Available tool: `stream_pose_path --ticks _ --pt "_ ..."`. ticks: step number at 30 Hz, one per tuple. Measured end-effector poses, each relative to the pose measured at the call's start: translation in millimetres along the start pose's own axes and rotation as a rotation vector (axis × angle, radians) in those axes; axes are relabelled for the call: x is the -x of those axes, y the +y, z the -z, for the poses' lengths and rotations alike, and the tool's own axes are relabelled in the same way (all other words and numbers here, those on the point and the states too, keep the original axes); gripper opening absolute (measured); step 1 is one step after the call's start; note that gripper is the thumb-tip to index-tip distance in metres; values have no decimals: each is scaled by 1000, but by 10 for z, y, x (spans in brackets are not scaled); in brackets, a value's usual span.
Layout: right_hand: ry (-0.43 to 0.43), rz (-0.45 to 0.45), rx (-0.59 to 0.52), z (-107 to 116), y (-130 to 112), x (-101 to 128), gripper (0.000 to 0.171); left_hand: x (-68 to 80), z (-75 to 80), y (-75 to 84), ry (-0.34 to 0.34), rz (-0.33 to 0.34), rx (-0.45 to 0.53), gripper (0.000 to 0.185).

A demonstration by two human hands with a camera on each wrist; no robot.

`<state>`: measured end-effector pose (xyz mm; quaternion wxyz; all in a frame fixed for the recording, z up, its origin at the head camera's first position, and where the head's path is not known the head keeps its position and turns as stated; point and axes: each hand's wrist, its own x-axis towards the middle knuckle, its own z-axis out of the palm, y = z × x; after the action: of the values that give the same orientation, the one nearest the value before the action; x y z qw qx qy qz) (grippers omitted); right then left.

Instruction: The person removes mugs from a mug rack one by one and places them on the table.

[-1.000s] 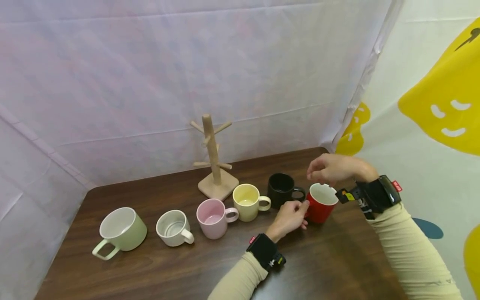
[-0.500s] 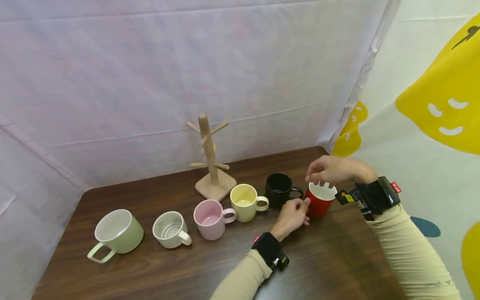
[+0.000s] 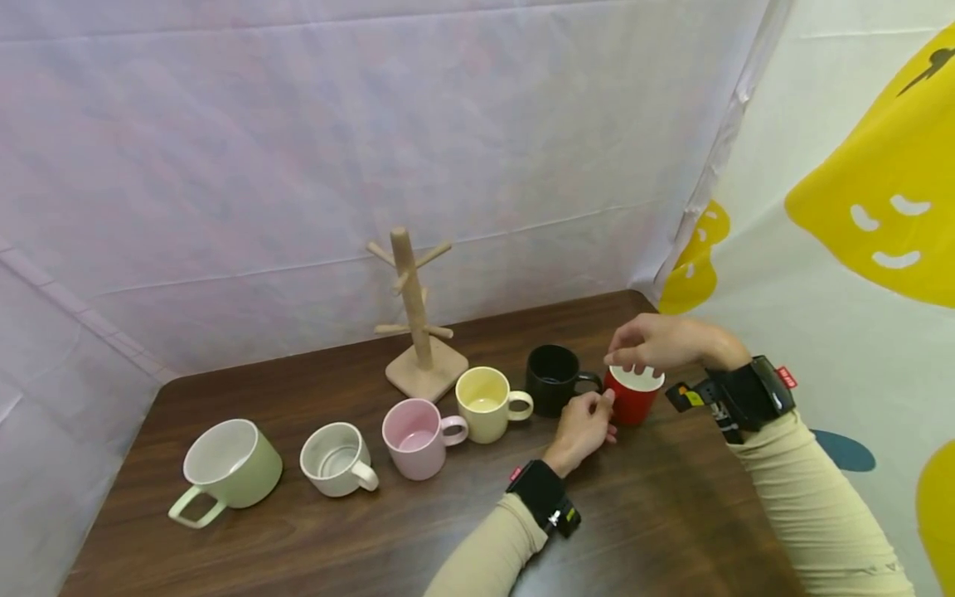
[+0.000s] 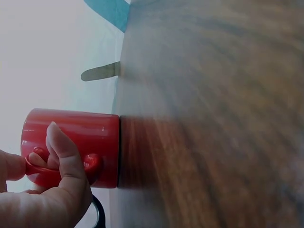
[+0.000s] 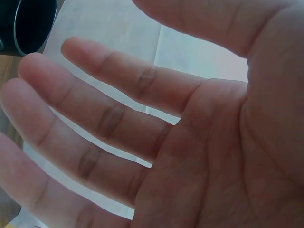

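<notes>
Now we have the red mug (image 3: 632, 398) standing on the dark wooden worktop (image 3: 373, 539), at the right end of a row of mugs, just beside the black mug (image 3: 553, 380). Our left hand (image 3: 584, 424) pinches its handle between thumb and fingers; our right hand (image 3: 656, 342) hovers over the white rim, fingers relaxed and gripping nothing. We judge this the grasping step. Lifting next would call for a firm hold and keeping clear of the black mug.
</notes>
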<state>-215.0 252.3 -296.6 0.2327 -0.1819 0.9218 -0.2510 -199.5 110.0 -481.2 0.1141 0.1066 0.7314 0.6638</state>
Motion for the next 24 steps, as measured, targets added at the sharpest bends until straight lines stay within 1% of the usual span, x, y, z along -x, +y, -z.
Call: stream_pose_path --ticks 4,13,19,21,24 --pt "1 0 5 -22 2 -4 28 3 -6 8 16 10 -6 42" --pt "-4 4 2 -36 3 -65 27 -23 21 65 74 54 27 39" --pt "-18 15 -3 -33 -13 -111 25 -41 64 70 75 65 41 36" --pt "-19 20 -5 -34 -15 -129 25 -41 77 69 71 63 33 35" --pt "-18 27 -7 -45 -16 -153 25 -28 92 70 76 79 20 32"
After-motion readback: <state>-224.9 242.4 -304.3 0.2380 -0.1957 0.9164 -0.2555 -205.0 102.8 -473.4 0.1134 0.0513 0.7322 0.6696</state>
